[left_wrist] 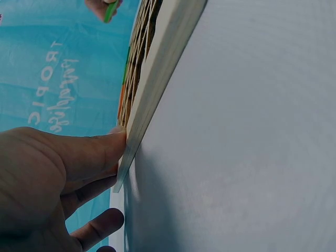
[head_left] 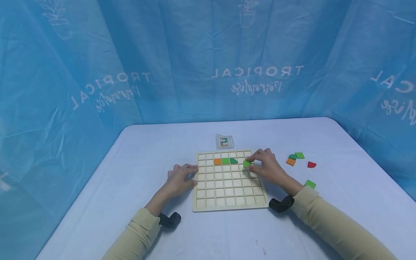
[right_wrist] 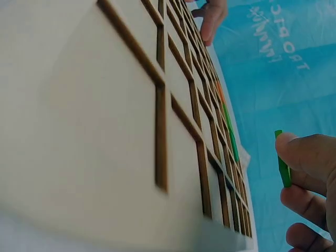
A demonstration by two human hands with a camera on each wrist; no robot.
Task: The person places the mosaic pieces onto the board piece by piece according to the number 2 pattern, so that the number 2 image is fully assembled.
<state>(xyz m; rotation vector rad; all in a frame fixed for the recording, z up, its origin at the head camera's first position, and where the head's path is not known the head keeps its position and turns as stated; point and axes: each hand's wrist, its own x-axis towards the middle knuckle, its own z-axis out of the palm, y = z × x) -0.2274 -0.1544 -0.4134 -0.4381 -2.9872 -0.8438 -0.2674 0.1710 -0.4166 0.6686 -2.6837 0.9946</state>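
Observation:
My right hand (head_left: 267,167) pinches a light green square tile (head_left: 247,164) between thumb and fingers, over the right part of the wooden grid board (head_left: 224,208). In the right wrist view the tile (right_wrist: 283,163) shows edge-on, raised above the board. On the board's left edge rest the fairly straight fingers and thumb of my left hand (head_left: 178,180); the left wrist view shows its thumb (left_wrist: 102,152) touching the rim. Near the board's far side, an orange square (head_left: 217,161), a green square (head_left: 225,161) and a dark green quarter-circle tile (head_left: 233,160) sit side by side in one row.
Behind the board lies a small printed pattern card (head_left: 224,142). Right of it are loose tiles: a green square (head_left: 299,155), an orange one (head_left: 290,161), a dark green piece (head_left: 292,156) and a red quarter circle (head_left: 311,164). Another green tile (head_left: 310,183) lies by the right sleeve.

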